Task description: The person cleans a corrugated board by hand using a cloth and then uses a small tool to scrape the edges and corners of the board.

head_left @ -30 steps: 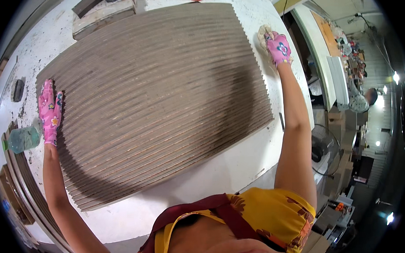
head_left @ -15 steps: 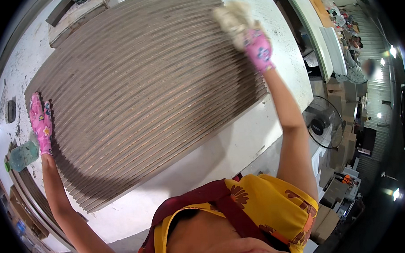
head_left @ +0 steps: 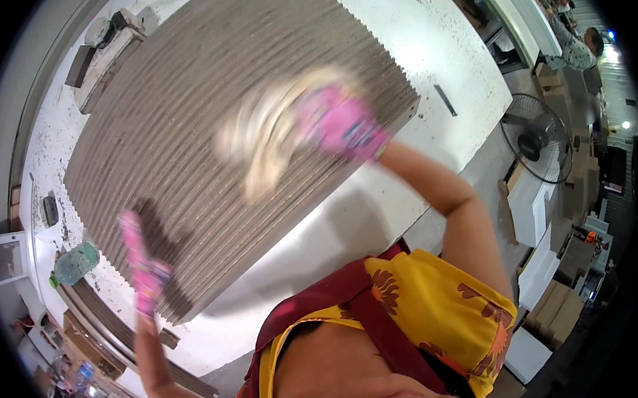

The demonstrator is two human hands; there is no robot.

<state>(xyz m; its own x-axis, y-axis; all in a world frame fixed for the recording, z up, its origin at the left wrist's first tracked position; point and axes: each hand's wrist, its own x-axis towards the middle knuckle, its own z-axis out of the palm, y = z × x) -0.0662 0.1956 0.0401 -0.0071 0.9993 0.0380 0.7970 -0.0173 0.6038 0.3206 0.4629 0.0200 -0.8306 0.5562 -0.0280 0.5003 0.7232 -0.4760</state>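
A large brown ribbed panel point(head_left: 208, 97) lies on the white table. My right hand point(head_left: 340, 123), in a pink patterned glove, grips a cream rag point(head_left: 273, 133) above the ribs near the panel's front part. Motion smears both rag and fingers. Over the panel's left edge is my left hand point(head_left: 144, 267), gloved in the same pink. It appears edge-on with fingers stretched out and nothing in it, blurred, and its shadow falls on the ribs beside it.
A clear bottle with a green cap point(head_left: 78, 263) lies at the left, near a small dark block point(head_left: 49, 210). A dirty pale block point(head_left: 110, 69) sits at the back left. A thin dark strip point(head_left: 445, 100) rests on the table's right. Beyond stands a fan point(head_left: 534, 143).
My right hand has swept the rag from the panel's far right corner toward the middle and nearer me. My left hand has come off the left edge, lifted and moved nearer. The view has shifted.
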